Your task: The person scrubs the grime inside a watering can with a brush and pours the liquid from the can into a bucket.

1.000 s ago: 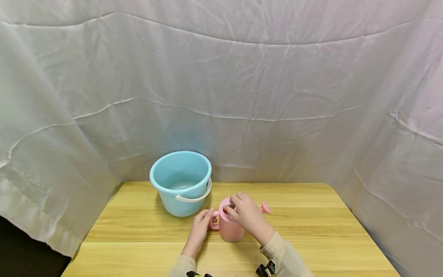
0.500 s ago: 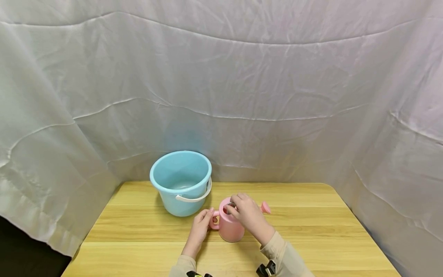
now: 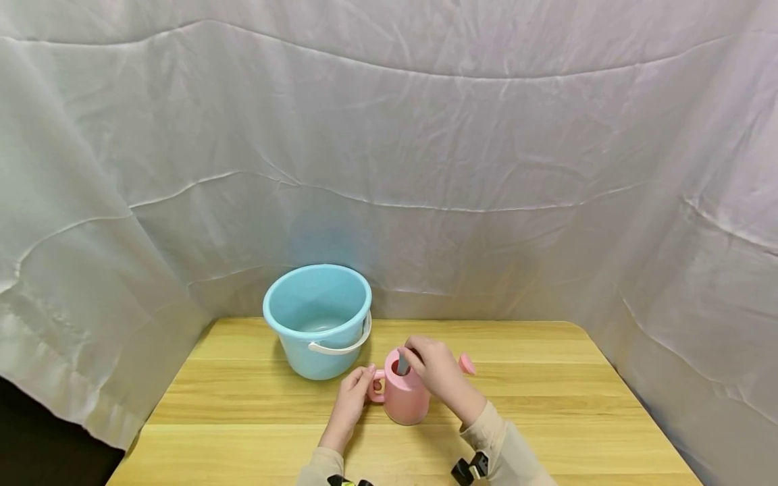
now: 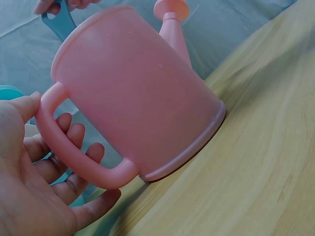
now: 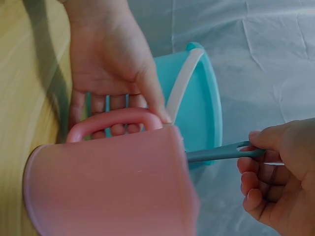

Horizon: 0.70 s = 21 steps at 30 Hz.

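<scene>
A pink watering can (image 3: pixel 406 401) stands upright on the wooden table. My left hand (image 3: pixel 351 399) holds its loop handle (image 4: pixel 74 157), thumb at the top and fingers passing behind the loop. Above the can's top opening, my right hand (image 3: pixel 439 370) pinches the end of a grey-blue handle (image 5: pixel 219 153) between thumb and fingers. That handle has a hole near its end, as the right wrist view shows. It slants up out of the opening; its lower part is hidden inside the can, so its kind cannot be told.
A light blue bucket (image 3: pixel 292 347) with a white bail (image 3: pixel 343 350) stands behind and left of the can. The can's spout ends in a pink sprinkler head (image 3: pixel 467 364) on the right. A pale grey curtain (image 3: pixel 462 148) hangs behind the wooden table (image 3: pixel 547 412).
My right hand has risen slightly and shifted a little right, drawing the grey-blue handle partly up out of the can. The left hand, can and bucket have not moved.
</scene>
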Tool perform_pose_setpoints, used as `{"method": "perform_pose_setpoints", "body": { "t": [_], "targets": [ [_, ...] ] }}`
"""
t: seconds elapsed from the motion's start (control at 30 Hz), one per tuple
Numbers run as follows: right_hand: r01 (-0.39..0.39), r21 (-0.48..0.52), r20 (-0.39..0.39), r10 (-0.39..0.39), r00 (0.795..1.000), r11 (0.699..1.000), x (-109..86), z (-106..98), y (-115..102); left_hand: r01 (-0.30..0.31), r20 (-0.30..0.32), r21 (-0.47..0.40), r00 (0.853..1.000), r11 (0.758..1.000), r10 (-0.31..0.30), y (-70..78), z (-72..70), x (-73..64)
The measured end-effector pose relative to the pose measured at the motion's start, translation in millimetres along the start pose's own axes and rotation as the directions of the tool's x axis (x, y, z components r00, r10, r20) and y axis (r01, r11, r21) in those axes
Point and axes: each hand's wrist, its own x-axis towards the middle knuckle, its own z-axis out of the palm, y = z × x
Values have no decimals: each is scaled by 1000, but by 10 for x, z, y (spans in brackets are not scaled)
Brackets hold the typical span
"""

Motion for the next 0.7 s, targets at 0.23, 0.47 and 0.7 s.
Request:
{"method": "perform_pose_setpoints", "body": {
  "t": [0.23, 0.47, 0.7],
  "targets": [
    [-30, 42, -2, 30, 1000, 999, 53, -103, -59, 1, 7, -15, 1000, 1000, -1, -11, -11, 16],
    [10, 20, -32, -9, 999, 1000, 25, -60, -55, 10, 4, -15, 1000, 1000, -10, -12, -11, 13],
    [29, 10, -4, -29, 1000, 1000, -35, 71, -34, 2, 4, -8, 1000, 1000, -2, -21, -12, 22]
  ]
}}
